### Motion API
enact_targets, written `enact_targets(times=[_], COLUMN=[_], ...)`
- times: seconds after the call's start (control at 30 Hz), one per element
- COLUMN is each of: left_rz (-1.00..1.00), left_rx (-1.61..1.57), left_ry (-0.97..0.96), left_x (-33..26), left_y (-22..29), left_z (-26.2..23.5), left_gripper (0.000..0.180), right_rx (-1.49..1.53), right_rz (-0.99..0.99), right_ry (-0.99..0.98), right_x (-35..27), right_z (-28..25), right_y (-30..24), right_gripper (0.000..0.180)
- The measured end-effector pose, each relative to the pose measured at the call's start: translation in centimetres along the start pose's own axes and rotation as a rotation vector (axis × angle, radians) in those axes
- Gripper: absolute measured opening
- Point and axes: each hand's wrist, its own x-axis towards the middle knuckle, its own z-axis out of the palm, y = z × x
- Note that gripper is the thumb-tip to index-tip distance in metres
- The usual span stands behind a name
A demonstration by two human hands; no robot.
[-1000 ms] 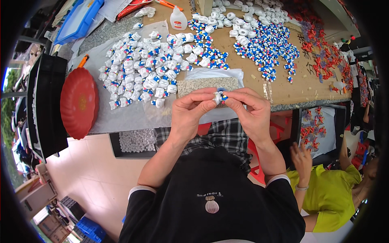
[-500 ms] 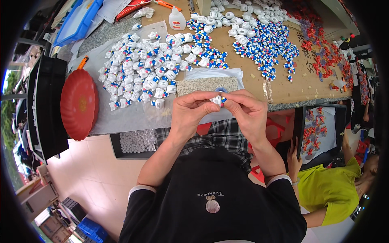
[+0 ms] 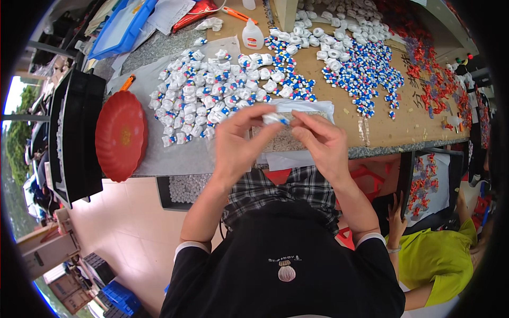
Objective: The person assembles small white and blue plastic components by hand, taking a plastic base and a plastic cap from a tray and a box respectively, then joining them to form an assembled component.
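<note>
Between the thumb and fingers of my left hand [image 3: 234, 146] is a small white figurine [image 3: 273, 118] with a bit of blue at its right end; both are smeared by motion. My right hand [image 3: 327, 142] is just right of the figurine, its thumb and forefinger apart with nothing visible between them. Under the hands lies a speckled stone slab [image 3: 289, 139] on white sheeting. To the left spreads a heap of white figurines with blue parts [image 3: 204, 95]. Beyond the slab lie many small blue, white and coloured pieces [image 3: 298, 87].
A red scalloped dish [image 3: 121, 140] stands at the left table edge beside a black crate [image 3: 79, 143]. A white squeeze bottle [image 3: 253, 36] stands at the back. White ring-like parts [image 3: 339, 50] and red pieces [image 3: 437, 87] lie farther right. A person in a yellow-green shirt [image 3: 435, 259] is at right.
My hands have come apart; the figurine, held by both before, is now in my left hand, which has moved a little left and is blurred. The whole view has shifted slightly.
</note>
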Motion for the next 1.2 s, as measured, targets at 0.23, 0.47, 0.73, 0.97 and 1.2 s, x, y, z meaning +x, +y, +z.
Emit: enact_targets(times=[0.23, 0.47, 0.73, 0.97, 1.2], left_rz=[0.269, 0.294, 0.5, 0.514, 0.319], left_rx=[0.655, 1.084, 0.905, 1.264, 0.873], left_ry=[0.647, 0.718, 0.064, 0.006, 0.021], left_x=[5.4, 6.6, 10.9, 16.2, 14.8], left_y=[-0.1, -0.6, -1.4, -4.6, -2.5], left_z=[-12.5, -12.9, 1.2, 5.5, 5.3], left_gripper=[0.026, 0.024, 0.014, 0.017, 0.029], right_rx=[-0.498, -0.944, -0.712, -0.915, -0.986], right_rz=[-0.113, -0.463, -0.216, -0.276, -0.428], right_ry=[0.143, -0.088, 0.055, -0.014, -0.07], right_x=[4.8, 9.1, 6.7, 4.1, 3.7], right_z=[-5.0, -5.4, -6.3, -9.3, -9.9], right_y=[1.7, 3.9, 2.6, 2.7, 3.2], right_gripper=[0.017, 0.019, 0.016, 0.017, 0.017])
